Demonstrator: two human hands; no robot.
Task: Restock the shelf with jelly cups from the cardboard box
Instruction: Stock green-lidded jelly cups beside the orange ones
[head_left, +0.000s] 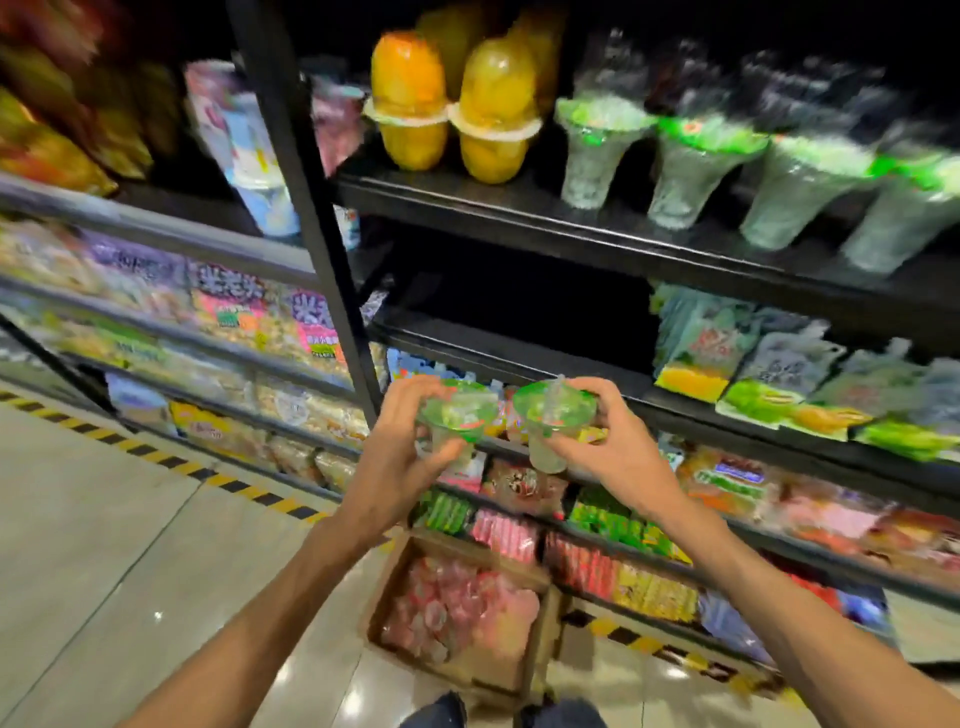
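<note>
Left hand (410, 441) and right hand (597, 436) each grip a green-lidded jelly cup (460, 415), apparently upright, above the cardboard box (384, 592).

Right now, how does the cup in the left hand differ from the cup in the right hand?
The left-hand cup tilts towards the camera, its green lid mostly facing us; the right-hand cup stands nearer upright, its clear tapered body showing below the lid. The left hand wraps the first cup's body from the side and hides most of it; the right hand holds the second at its rim and base. Both are clear with green lids, like the row of cups on the upper shelf.
</note>
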